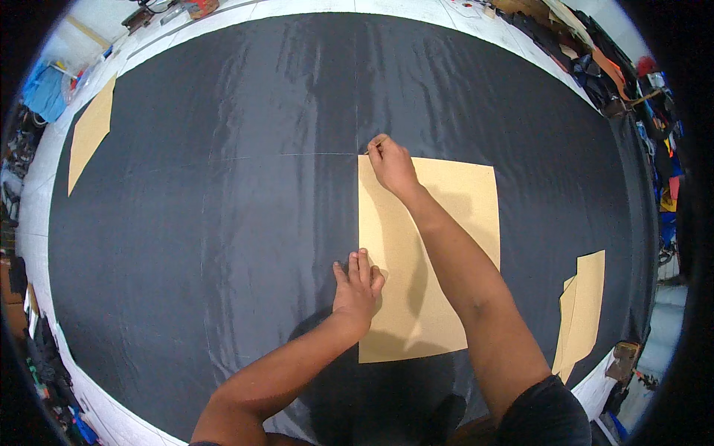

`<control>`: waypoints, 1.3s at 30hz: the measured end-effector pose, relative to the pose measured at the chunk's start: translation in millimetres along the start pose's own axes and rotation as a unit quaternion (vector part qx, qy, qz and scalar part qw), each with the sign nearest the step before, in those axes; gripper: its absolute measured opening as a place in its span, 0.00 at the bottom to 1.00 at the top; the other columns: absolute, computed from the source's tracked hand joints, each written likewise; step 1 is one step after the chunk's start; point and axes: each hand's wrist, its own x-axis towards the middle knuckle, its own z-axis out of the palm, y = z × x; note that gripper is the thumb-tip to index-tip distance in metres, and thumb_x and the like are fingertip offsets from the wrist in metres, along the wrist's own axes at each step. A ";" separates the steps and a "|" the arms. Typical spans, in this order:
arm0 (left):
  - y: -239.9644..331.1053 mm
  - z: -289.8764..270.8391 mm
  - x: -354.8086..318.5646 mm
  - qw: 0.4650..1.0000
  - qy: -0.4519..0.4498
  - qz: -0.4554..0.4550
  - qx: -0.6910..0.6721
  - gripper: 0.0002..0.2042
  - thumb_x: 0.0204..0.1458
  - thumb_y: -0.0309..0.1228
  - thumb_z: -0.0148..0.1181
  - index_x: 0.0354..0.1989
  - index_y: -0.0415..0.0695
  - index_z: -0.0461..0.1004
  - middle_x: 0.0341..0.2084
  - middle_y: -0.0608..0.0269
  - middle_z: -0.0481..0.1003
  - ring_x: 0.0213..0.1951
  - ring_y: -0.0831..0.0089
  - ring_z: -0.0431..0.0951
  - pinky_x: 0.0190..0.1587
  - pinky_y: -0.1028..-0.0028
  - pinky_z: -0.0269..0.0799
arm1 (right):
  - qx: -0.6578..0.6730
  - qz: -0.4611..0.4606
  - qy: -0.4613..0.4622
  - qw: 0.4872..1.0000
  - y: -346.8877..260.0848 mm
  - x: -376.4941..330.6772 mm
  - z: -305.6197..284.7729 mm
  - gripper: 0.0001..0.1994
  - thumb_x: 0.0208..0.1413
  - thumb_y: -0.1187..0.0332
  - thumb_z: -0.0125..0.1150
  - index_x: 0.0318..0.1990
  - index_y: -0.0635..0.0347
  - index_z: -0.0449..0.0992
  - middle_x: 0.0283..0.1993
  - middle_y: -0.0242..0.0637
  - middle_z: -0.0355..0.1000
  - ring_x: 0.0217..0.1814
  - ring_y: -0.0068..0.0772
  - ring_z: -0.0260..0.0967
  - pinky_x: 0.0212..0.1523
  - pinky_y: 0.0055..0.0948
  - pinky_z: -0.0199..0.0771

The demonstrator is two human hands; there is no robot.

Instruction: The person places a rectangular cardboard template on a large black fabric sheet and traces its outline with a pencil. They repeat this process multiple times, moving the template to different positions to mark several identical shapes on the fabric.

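Note:
A tan rectangular card pattern (446,327) lies flat on a wide sheet of black material (260,223). My left hand (357,290) rests with fingers spread across the card's left edge, partly on the black sheet. At the card's far left corner, my right hand (392,163) is closed in a pinch. A small thin tip shows at its fingers, too small to name. Thin pale lines (320,154) run on the black sheet, one leftward from that corner and a fainter one away from it.
More tan card pieces lie on the black sheet: a pointed one (93,137) at far left and a small stack (587,305) at right. White tiled floor (37,215) borders the sheet. Piled goods (595,67) stand at far right, a blue bag (44,93) at far left.

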 end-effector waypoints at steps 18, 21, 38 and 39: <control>1.3 9.8 2.0 0.999 0.029 -0.011 0.029 0.63 0.33 0.59 0.79 0.75 0.42 0.48 0.74 0.28 0.40 0.76 0.39 0.45 0.71 0.40 0.51 | -0.047 0.088 0.046 0.994 68.0 -13.4 -61.6 0.14 0.67 0.60 0.55 0.49 0.61 0.77 0.43 0.50 0.81 0.48 0.51 0.79 0.49 0.42 0.77; 4.6 4.3 2.9 0.999 0.019 -0.012 0.043 0.63 0.33 0.59 0.78 0.75 0.42 0.47 0.74 0.29 0.40 0.76 0.39 0.45 0.71 0.40 0.51 | -0.039 0.115 0.092 0.988 111.4 -20.5 -93.4 0.13 0.66 0.58 0.56 0.48 0.57 0.77 0.43 0.49 0.81 0.48 0.56 0.78 0.49 0.47 0.76; 2.6 -7.0 0.0 0.999 -0.026 -0.009 0.019 0.60 0.36 0.56 0.78 0.75 0.44 0.48 0.75 0.30 0.38 0.76 0.39 0.43 0.70 0.36 0.50 | -0.065 0.184 0.150 0.969 174.7 -31.2 -156.5 0.15 0.67 0.58 0.56 0.50 0.62 0.76 0.40 0.42 0.82 0.42 0.39 0.81 0.47 0.37 0.78; 3.8 -7.9 0.4 1.000 -0.023 -0.007 0.017 0.61 0.35 0.56 0.78 0.75 0.44 0.48 0.75 0.29 0.38 0.76 0.39 0.44 0.70 0.36 0.50 | -0.070 0.169 0.133 0.974 182.9 -30.9 -158.9 0.15 0.67 0.59 0.56 0.49 0.62 0.76 0.40 0.42 0.82 0.41 0.37 0.81 0.46 0.37 0.78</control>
